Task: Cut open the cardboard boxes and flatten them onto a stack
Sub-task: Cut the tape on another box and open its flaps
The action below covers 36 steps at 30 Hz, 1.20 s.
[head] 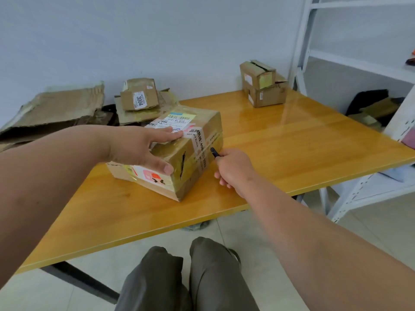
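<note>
Box: a taped cardboard box (179, 149) is set on the yellow table (292, 153), near its left part, one corner turned toward the viewer; white labels and a printed tape strip are seen on its top, pink stickers on its near left side, a dark slit on its near right face
Left hand: the left hand (143, 151) is laid flat and spread on the top of the box, fingers over the label, thumb hooked down the near edge; nothing is gripped
Right hand: the right hand (233, 169) is clenched round a small dark cutter (215, 152), whose tip is pointed at the right face of the box, just at the tape seam; contact with the tape cannot be told
Stack: flattened cardboard (54, 113) is piled to the left, beyond the table's left edge, against the wall
Small box: a small box marked 3004 (139, 99) is seen on more flattened sheets behind the taped box
Far boxes: two boxes (262, 84) are stacked at the far right corner of the table, the upper one with loose flaps, well apart from the hands
Shelf: a white metal shelf (359, 63) is placed to the right of the table, dark items on its lower level
Legs: grey trousers (186, 279) are seen below the near table edge, over a tiled floor
</note>
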Each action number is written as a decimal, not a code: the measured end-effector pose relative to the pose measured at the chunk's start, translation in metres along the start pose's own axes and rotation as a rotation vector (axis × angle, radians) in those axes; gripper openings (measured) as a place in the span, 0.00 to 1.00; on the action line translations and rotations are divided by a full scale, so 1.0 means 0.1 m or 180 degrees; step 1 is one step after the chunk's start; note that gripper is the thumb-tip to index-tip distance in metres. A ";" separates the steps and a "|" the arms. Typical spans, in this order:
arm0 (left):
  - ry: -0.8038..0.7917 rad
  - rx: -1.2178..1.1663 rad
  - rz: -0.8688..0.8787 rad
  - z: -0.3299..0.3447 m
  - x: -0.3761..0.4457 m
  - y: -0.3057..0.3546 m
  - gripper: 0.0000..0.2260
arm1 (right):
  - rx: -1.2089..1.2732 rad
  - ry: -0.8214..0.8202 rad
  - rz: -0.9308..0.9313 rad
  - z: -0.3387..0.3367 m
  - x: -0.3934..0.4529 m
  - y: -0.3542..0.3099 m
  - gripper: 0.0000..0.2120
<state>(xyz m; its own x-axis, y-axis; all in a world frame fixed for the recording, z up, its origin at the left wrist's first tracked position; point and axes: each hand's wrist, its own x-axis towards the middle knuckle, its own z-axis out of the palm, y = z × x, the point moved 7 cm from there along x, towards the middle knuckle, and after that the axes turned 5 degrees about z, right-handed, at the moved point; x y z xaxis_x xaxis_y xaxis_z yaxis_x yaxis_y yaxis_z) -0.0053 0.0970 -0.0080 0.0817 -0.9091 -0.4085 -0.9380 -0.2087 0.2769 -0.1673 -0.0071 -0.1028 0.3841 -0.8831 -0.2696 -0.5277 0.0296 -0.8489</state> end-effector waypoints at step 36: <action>0.0169 0.0099 0.0081 0.03 0.00 -0.02 0.48 | -0.0120 -0.0276 -0.0553 0.52 -0.75 -0.10 0.14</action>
<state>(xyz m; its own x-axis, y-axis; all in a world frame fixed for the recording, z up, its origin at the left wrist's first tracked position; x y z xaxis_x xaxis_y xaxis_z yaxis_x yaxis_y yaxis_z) -0.0042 0.0988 -0.0116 0.0745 -0.9320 -0.3547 -0.9499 -0.1746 0.2593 -0.1511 0.0828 -0.0977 0.5349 -0.8296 -0.1601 -0.4752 -0.1388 -0.8689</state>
